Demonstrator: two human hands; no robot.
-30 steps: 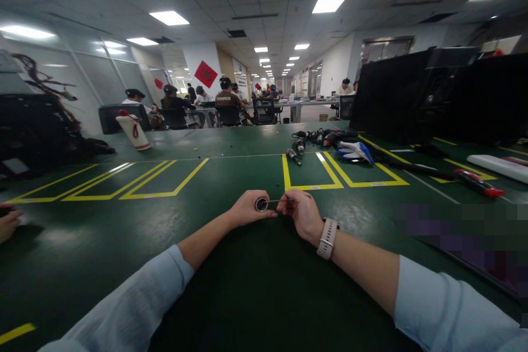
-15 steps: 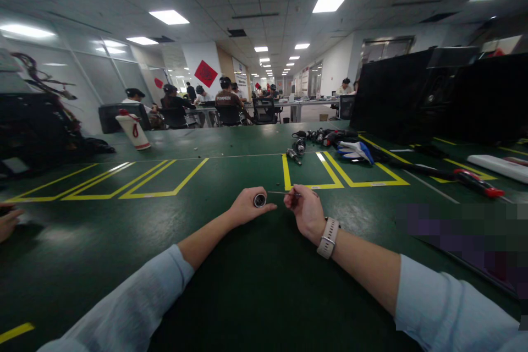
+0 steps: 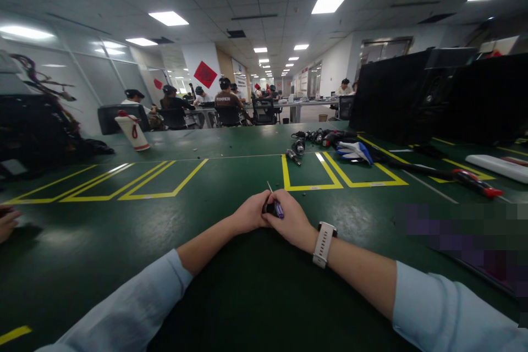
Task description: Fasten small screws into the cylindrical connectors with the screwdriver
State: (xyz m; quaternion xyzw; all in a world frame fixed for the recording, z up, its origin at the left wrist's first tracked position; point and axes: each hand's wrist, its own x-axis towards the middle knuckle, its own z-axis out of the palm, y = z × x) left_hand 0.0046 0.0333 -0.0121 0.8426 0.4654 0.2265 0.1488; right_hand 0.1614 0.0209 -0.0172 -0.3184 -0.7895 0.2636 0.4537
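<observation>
Both hands meet over the green table, fingers touching. My left hand (image 3: 249,213) is closed around a dark round part (image 3: 268,209), mostly hidden between the hands; its kind cannot be made out. My right hand (image 3: 293,218) grips a small screwdriver (image 3: 279,210). Its purple handle shows between the thumb and fingers, while the thin metal shaft pokes out past the fingertips, pointing up and away from me. Whether the screwdriver touches the round part is hidden.
Beyond my hands, yellow tape frames (image 3: 313,188) mark the green table (image 3: 198,253). Metal connector-like parts (image 3: 293,156), a blue-white glove (image 3: 355,152) and a red-black tool (image 3: 474,181) lie to the right. A white bottle (image 3: 132,131) stands left. Another person's hand (image 3: 7,223) shows at the left edge.
My hands have come together from apart. The screwdriver's shaft, which pointed left, now points up and away. The round part's ringed open end, facing me before, is now largely covered.
</observation>
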